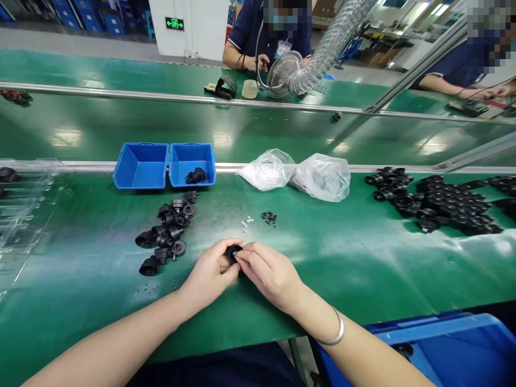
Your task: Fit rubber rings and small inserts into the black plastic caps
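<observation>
My left hand [212,271] is closed around a round, hollow black plastic part [233,252], its open end facing up. The fingers of my right hand [270,271] are pinched together at the mouth of that part; whatever they hold is too small and hidden to name. Just beyond my hands lie several tiny white pieces [247,221] and a small heap of tiny black pieces [269,218]. Left of my left hand, a cluster of black plastic fittings [165,231] rests on the green table [342,269].
Two blue bins [141,166] stand at the back, the right one holding black rings [196,176]. Beside them lie clear plastic bags [322,177]. Black parts [451,204] are piled at right, clear trays [24,215] at left. A blue crate [451,349] sits below. A person [245,37] works opposite.
</observation>
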`<act>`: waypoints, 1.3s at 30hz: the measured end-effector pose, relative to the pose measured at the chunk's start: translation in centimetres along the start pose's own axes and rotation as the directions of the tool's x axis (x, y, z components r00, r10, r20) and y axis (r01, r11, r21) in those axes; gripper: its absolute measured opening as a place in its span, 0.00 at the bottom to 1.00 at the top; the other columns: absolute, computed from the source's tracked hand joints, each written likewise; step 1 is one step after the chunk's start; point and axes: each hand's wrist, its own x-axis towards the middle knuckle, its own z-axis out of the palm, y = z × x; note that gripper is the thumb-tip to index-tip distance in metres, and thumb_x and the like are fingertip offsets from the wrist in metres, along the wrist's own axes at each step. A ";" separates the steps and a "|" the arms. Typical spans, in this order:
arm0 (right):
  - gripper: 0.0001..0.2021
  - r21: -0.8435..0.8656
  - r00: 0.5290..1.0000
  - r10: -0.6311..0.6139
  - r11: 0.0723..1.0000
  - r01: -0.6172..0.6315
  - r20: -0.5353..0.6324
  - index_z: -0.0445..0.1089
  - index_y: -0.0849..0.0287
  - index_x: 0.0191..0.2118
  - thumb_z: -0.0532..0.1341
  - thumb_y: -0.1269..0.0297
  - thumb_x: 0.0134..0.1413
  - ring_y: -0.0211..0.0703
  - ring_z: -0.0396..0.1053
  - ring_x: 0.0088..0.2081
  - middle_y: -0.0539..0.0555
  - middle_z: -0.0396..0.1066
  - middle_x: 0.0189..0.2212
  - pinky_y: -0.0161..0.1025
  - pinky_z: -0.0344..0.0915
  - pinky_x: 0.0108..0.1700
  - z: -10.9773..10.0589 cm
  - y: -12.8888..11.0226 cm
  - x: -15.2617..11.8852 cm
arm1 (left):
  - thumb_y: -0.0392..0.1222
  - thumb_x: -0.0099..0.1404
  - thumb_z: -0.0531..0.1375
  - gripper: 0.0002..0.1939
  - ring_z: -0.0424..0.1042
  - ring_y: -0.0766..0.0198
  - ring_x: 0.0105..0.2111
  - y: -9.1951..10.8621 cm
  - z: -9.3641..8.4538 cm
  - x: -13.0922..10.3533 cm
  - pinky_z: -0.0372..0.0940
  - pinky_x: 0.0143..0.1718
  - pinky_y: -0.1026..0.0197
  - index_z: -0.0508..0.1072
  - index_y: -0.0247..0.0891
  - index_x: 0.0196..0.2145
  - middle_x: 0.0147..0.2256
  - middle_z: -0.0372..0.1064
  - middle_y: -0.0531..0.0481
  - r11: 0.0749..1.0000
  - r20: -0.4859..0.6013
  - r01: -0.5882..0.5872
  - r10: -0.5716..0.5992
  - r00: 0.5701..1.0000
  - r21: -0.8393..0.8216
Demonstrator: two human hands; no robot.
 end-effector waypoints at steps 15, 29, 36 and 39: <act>0.07 -0.156 0.990 -0.133 0.978 0.138 0.041 0.70 0.65 0.38 0.55 0.73 0.64 0.44 0.70 0.34 0.60 0.72 0.34 0.40 0.71 0.34 0.4 0.2 -0.5 | 0.29 0.60 0.56 0.26 0.71 0.57 0.41 -0.1 -0.1 -0.3 0.66 0.50 0.52 0.68 0.41 0.56 0.33 0.71 0.50 0.907 0.002 -0.190 0.204 0.979 0.376; 0.07 0.000 0.995 -0.098 0.995 0.098 0.023 0.71 0.64 0.40 0.55 0.73 0.63 0.42 0.71 0.35 0.58 0.72 0.34 0.38 0.70 0.35 -0.4 0.5 0.3 | 0.34 0.63 0.56 0.25 0.75 0.58 0.43 -0.4 -0.1 -0.2 0.70 0.49 0.51 0.64 0.41 0.58 0.52 0.68 0.43 0.930 0.049 -0.140 0.132 0.990 0.338; 0.06 -0.082 0.871 0.479 0.869 -0.488 -0.108 0.70 0.59 0.33 0.58 0.68 0.60 0.42 0.69 0.30 0.53 0.69 0.27 0.39 0.66 0.33 -4.9 6.1 -0.4 | 0.41 0.62 0.60 0.24 0.74 0.52 0.49 0.1 0.2 0.2 0.68 0.53 0.49 0.62 0.39 0.56 0.56 0.65 0.41 0.981 0.035 0.072 -0.067 0.997 -0.182; 0.04 -0.152 0.822 0.570 0.812 -0.564 -0.007 0.72 0.60 0.34 0.61 0.67 0.59 0.44 0.70 0.31 0.53 0.70 0.29 0.40 0.66 0.33 -4.7 8.1 -1.2 | 0.42 0.61 0.60 0.24 0.74 0.51 0.49 0.4 0.1 0.4 0.68 0.53 0.48 0.62 0.38 0.55 0.55 0.65 0.40 0.979 0.039 0.098 -0.093 0.995 -0.176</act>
